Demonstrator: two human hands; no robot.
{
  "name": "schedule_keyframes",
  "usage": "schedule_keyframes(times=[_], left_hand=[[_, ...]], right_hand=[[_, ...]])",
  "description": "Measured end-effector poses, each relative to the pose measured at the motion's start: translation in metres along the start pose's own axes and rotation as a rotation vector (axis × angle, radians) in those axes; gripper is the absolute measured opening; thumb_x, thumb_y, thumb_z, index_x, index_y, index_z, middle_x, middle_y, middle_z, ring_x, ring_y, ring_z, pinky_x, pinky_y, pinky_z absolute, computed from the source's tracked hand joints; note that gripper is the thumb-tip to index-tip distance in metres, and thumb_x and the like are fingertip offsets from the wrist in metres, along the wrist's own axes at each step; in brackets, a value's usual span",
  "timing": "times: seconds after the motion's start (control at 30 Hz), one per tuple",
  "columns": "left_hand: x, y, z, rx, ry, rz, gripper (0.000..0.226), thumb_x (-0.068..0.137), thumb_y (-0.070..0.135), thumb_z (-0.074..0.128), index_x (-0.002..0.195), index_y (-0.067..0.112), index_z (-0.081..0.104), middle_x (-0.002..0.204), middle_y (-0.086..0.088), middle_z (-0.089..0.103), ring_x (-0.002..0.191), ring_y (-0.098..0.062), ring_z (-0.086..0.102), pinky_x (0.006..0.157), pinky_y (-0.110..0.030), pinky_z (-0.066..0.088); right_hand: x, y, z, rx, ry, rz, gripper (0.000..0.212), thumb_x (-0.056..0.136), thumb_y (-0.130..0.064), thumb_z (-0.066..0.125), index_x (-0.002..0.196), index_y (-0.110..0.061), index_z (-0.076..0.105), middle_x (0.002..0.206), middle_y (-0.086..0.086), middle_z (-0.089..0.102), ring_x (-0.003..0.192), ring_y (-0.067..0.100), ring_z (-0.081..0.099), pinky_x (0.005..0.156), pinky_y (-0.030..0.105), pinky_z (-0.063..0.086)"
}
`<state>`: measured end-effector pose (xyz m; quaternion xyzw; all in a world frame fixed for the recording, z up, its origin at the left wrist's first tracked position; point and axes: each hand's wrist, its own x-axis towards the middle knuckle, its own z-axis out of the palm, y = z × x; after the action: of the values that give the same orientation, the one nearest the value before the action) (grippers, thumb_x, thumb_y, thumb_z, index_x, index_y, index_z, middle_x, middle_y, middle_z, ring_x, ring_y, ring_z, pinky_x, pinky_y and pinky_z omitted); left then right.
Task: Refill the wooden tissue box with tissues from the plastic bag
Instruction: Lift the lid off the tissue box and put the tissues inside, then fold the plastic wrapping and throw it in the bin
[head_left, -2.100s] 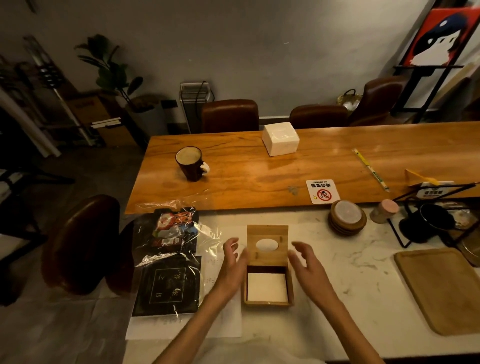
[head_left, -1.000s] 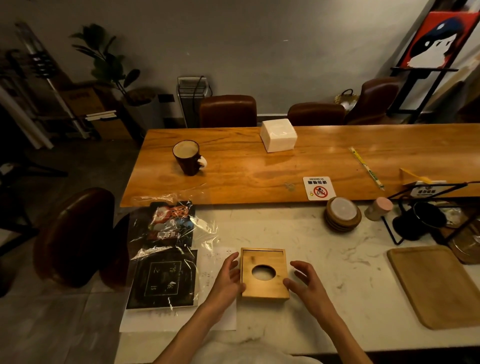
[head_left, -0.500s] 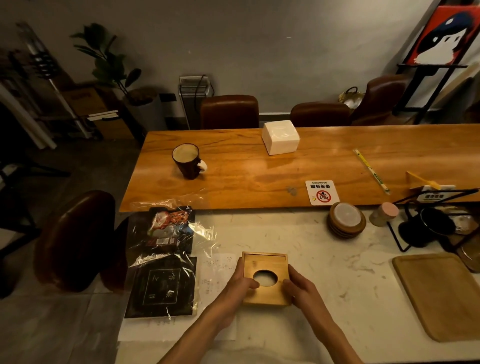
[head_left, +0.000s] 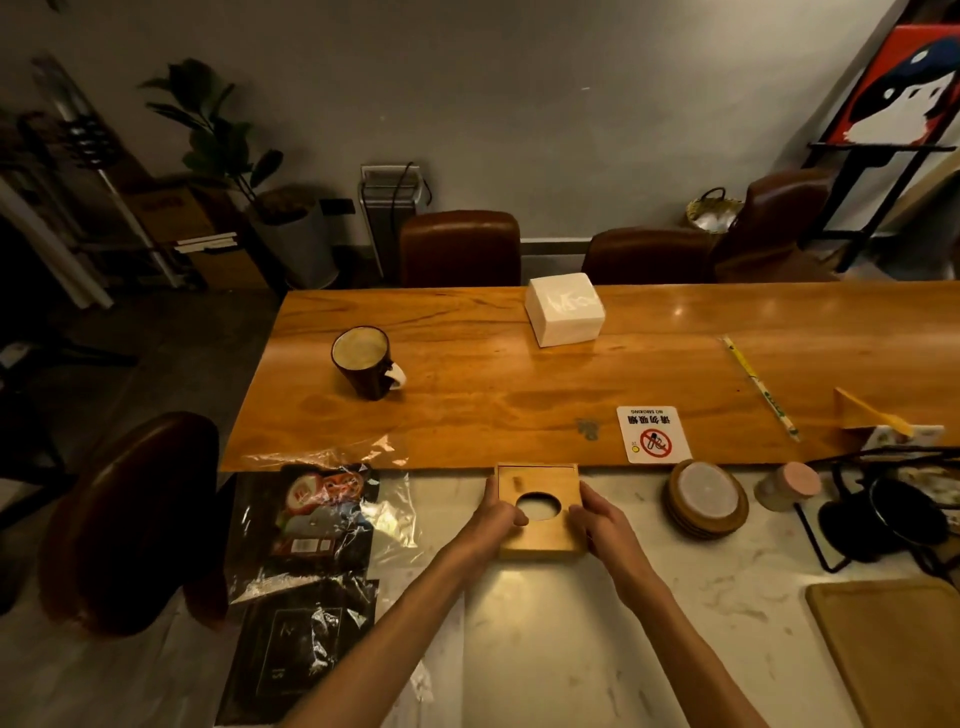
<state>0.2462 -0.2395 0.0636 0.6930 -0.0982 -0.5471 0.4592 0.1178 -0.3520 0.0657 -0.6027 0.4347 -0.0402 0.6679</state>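
Marble counter (head_left: 649, 623) meets a long wooden table (head_left: 519, 395).

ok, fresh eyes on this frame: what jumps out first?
The wooden tissue box, lid shut with its oval hole up, is gripped between the left hand and right hand on the marble counter. Behind it, the white tissue pack sits on the orange wooden table, with a dark mug to its left.
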Motion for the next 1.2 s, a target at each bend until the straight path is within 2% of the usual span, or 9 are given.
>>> schedule_keyframes(times=[0.23, 0.37, 0.47, 0.57, 0.63, 0.77, 0.93, 1.1, 1.2], left_hand=[[0.008, 0.003, -0.004, 0.126, 0.016, -0.006, 0.092, 0.079, 0.029, 0.060, 0.153, 0.041, 0.006, 0.153, 0.003, 0.038, 0.131, -0.023, 0.046, 0.112, -0.043, 0.039], [-0.016, 0.028, -0.047, 0.358, 0.379, 0.402, 0.045, 0.100, 0.019, 0.050, 0.143, 0.031, 0.043, 0.145, 0.005, 0.048, 0.121, -0.025, 0.056, 0.094, -0.031, 0.049], [-0.008, 0.046, -0.122, 0.790, 0.652, 0.528, 0.038, 0.098, 0.020, 0.051, 0.136, 0.027, 0.052, 0.142, -0.001, 0.051, 0.131, -0.022, 0.044, 0.106, -0.033, 0.035], [0.012, 0.046, -0.193, 1.019, 0.434, 0.186, 0.050, 0.095, 0.051, 0.049, 0.142, 0.034, 0.044, 0.148, 0.000, 0.045, 0.143, -0.026, 0.028, 0.117, -0.048, 0.019], [0.017, 0.041, -0.214, 0.923, 0.281, 0.070, 0.046, 0.091, 0.058, 0.050, 0.133, 0.039, 0.052, 0.145, 0.001, 0.049, 0.141, -0.027, 0.032, 0.116, -0.053, 0.023], [0.010, 0.047, -0.217, 0.703, 0.195, 0.196, 0.010, 0.094, 0.025, 0.059, 0.100, 0.032, 0.063, 0.112, 0.002, 0.066, 0.102, -0.014, 0.063, 0.096, -0.043, 0.054], [0.003, 0.055, -0.220, 0.565, 0.208, 0.323, 0.010, 0.088, 0.017, 0.067, 0.095, 0.025, 0.064, 0.103, 0.001, 0.068, 0.095, -0.018, 0.066, 0.086, -0.038, 0.058], [-0.024, 0.043, -0.244, 0.345, 0.619, 0.437, 0.013, 0.095, 0.020, 0.060, 0.106, 0.025, 0.063, 0.106, 0.009, 0.063, 0.100, -0.012, 0.058, 0.078, -0.018, 0.046], [-0.038, -0.006, -0.267, 0.537, 0.940, 0.300, 0.031, 0.097, 0.032, 0.056, 0.120, 0.013, 0.063, 0.122, -0.010, 0.065, 0.115, -0.032, 0.057, 0.095, -0.040, 0.044]], right_hand=[[0.015, 0.008, -0.007, -0.100, 0.033, 0.014, 0.053, 0.098, -0.022, 0.050, 0.148, -0.022, 0.033, 0.150, 0.003, 0.041, 0.126, 0.021, 0.045, 0.104, 0.038, 0.037], [0.007, 0.010, 0.012, -0.354, 0.385, -0.360, 0.035, 0.096, -0.026, 0.054, 0.131, -0.021, 0.056, 0.131, 0.000, 0.060, 0.120, 0.018, 0.054, 0.099, 0.044, 0.048], [0.000, -0.011, 0.059, -0.223, 0.128, -0.334, 0.021, 0.096, -0.018, 0.054, 0.109, -0.031, 0.064, 0.109, -0.011, 0.067, 0.101, 0.003, 0.061, 0.093, 0.036, 0.053], [0.003, -0.013, 0.115, -0.269, -0.316, -0.082, 0.036, 0.091, -0.039, 0.059, 0.126, -0.029, 0.055, 0.123, -0.001, 0.066, 0.105, 0.008, 0.063, 0.095, 0.032, 0.052], [0.007, -0.001, 0.143, -0.284, -0.436, 0.014, 0.042, 0.089, -0.040, 0.064, 0.125, -0.021, 0.054, 0.115, 0.002, 0.067, 0.095, 0.007, 0.064, 0.082, 0.022, 0.052], [0.010, 0.017, 0.162, -0.067, -0.358, 0.056, 0.020, 0.090, -0.002, 0.061, 0.107, 0.009, 0.065, 0.077, 0.008, 0.066, 0.055, 0.005, 0.061, 0.050, 0.019, 0.046], [0.007, 0.021, 0.157, -0.063, -0.215, 0.023, 0.008, 0.089, -0.004, 0.065, 0.085, -0.007, 0.071, 0.064, -0.001, 0.066, 0.054, 0.012, 0.058, 0.048, 0.022, 0.047], [0.012, 0.039, 0.134, -0.113, -0.229, 0.076, 0.011, 0.088, 0.001, 0.063, 0.085, -0.007, 0.069, 0.071, 0.005, 0.070, 0.061, 0.016, 0.059, 0.049, 0.019, 0.045], [0.013, 0.036, 0.125, -0.093, -0.268, 0.089, 0.011, 0.091, -0.011, 0.063, 0.101, -0.007, 0.065, 0.089, 0.012, 0.071, 0.077, 0.018, 0.065, 0.062, 0.021, 0.048]])
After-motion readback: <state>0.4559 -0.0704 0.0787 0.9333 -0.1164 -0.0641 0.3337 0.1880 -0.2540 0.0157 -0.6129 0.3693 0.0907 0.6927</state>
